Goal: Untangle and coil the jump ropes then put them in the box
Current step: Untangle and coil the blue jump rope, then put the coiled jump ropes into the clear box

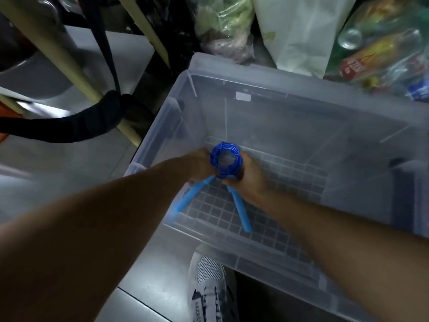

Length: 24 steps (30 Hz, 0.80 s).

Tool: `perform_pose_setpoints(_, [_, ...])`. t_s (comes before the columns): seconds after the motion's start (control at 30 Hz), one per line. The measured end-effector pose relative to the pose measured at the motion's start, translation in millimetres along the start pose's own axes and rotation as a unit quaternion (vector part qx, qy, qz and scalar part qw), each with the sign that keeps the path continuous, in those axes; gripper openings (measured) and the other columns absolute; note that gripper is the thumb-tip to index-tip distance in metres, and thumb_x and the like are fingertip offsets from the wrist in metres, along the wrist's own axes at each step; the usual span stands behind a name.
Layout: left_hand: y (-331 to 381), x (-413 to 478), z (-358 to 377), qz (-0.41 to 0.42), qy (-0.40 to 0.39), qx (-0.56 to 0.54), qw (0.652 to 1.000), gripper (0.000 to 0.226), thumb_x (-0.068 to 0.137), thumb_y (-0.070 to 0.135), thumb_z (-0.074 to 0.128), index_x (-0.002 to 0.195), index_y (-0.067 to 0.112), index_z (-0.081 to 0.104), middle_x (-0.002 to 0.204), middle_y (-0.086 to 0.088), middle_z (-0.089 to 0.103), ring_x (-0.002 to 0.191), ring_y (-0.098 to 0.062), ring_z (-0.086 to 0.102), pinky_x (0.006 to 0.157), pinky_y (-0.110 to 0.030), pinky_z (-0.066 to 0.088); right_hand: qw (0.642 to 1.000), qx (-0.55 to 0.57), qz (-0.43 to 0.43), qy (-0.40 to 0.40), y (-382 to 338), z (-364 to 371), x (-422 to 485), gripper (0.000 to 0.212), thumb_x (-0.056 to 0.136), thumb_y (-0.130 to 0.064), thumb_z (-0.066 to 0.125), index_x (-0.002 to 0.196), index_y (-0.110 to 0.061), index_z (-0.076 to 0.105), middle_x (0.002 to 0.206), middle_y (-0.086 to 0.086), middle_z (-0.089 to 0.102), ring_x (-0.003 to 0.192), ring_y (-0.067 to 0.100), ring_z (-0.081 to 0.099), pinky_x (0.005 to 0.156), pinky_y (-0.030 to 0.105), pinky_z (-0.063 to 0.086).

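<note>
Now we hold the jump rope [226, 159], wound into a tight blue coil, between both hands over the left part of the box [255, 73]. Our left hand [200, 166] grips the coil from its 9 o'clock side with the fingers curled round the strands. Our right hand [247, 176] clasps it from the 3 o'clock side, pinching low on the coil where the cord meets the grips. The two lighter blue handles [190, 196] stick out from the bottom of the coil, one slanting toward 7 o'clock and the other toward 5 o'clock. We cannot tell whether the handles touch the gridded bottom of the box or hang just above it.

The box is clear plastic, has no lid on it, and stands on a grey floor [69, 182]. At 6 o'clock from it a grey and white shoe [209, 287] shows just beside its near wall. At 12 o'clock plastic bags [299, 31] lean behind it, and at 1 o'clock lie bottles [383, 47]. At 9 o'clock a black strap [69, 126] loops round pale poles [69, 63].
</note>
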<state>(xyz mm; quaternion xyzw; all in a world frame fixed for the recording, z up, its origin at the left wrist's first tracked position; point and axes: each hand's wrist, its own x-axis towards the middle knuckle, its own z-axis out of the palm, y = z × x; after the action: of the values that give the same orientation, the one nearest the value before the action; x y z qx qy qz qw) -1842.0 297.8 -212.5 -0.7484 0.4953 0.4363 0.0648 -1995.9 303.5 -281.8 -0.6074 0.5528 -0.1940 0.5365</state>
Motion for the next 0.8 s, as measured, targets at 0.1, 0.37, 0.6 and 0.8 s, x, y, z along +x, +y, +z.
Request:
perform_pose_setpoints(0.1, [6.5,-7.3,-4.1,-0.003,0.007,-0.007,1.000,0.024,0.096,0.023,0.062,0.117,0.015,0.056,0.109,-0.012,0.064,0.097,-0.032,0.067,0.085,-0.047,0.060,0.997,-0.080,0.005,-0.009,-7.9,-8.1,-6.2,0.074,0.068,-0.029,0.086,0.130,-0.043,0.047,0.115,-0.005,0.055,0.095,0.015,0.064,0.081,0.038,0.059])
perform_pose_setpoints(0.37, [43.8,-50.4,-26.0,0.045,0.122,0.067,0.989,0.028,0.098,0.034,0.056,0.118,0.015,0.059,0.112,-0.006,0.058,0.096,-0.022,0.057,0.082,-0.034,0.047,0.970,-0.233,0.007,-0.072,-71.8,-79.0,-80.0,0.043,0.094,-0.032,0.061,0.135,-0.025,0.051,0.136,0.004,0.054,0.117,0.022,0.057,0.095,0.027,0.046])
perform_pose_setpoints(0.6, [171.6,-143.3,-12.6,0.222,0.232,0.055,0.945,0.018,0.094,0.035,0.053,0.086,0.021,0.059,0.079,0.004,0.063,0.080,-0.021,0.056,0.069,-0.030,0.039,0.963,-0.234,-0.119,0.056,-97.9,-229.9,-252.7,0.004,0.091,-0.026,0.061,0.089,-0.026,0.064,0.078,-0.016,0.062,0.074,0.002,0.058,0.065,0.017,0.044])
perform_pose_setpoints(0.8, [291.4,-199.1,70.6,0.407,0.135,0.010,0.903,0.006,0.092,0.027,0.057,0.092,0.022,0.060,0.075,0.006,0.067,0.071,-0.016,0.061,0.068,-0.029,0.047,0.959,-0.243,0.019,0.145,14.6,-350.7,-295.1,0.033,0.090,-0.020,0.061,0.076,-0.050,0.058,0.064,-0.027,0.062,0.056,-0.006,0.055,0.061,0.024,0.046])
